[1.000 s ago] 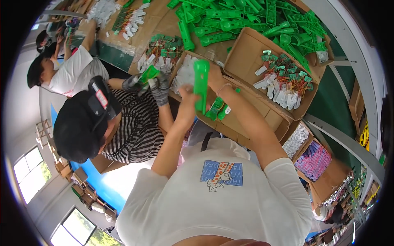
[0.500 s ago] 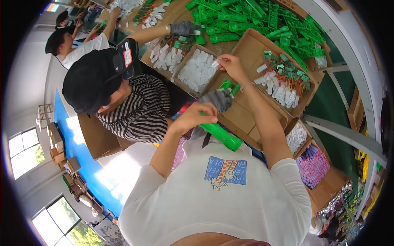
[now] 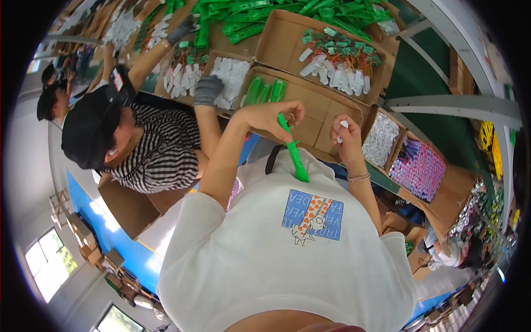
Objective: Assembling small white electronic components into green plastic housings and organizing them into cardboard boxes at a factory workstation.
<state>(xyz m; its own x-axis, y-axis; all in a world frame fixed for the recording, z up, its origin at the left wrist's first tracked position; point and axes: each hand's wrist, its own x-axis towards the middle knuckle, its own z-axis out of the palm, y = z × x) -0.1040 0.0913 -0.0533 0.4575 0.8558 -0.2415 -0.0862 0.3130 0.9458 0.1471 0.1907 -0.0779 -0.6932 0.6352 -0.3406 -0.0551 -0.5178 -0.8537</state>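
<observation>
My left hand (image 3: 272,117) pinches the upper end of a long green plastic shell (image 3: 297,160), which hangs down in front of my white shirt. To its right, my right hand (image 3: 348,139) is closed on a small white plastic piece (image 3: 344,124), fingers curled. The two hands are apart, over the near side of a shallow cardboard tray (image 3: 318,119). At that tray's left end lie several green shells (image 3: 265,91). Beyond its left side stands a box of loose white pieces (image 3: 229,74).
A cardboard box (image 3: 285,36) behind holds white parts with wires and green boards (image 3: 337,69). Green shells (image 3: 243,19) pile up at the back. At right are a box of small whitish parts (image 3: 380,138) and pink-purple parts (image 3: 420,169). On the left, a co-worker's gloved hand (image 3: 208,90) nears the white pieces.
My right hand has moved from the white-piece box to the right, carrying a white piece. My left hand has turned the green shell more upright. The view has shifted, and the co-worker's gloved hands have moved.
</observation>
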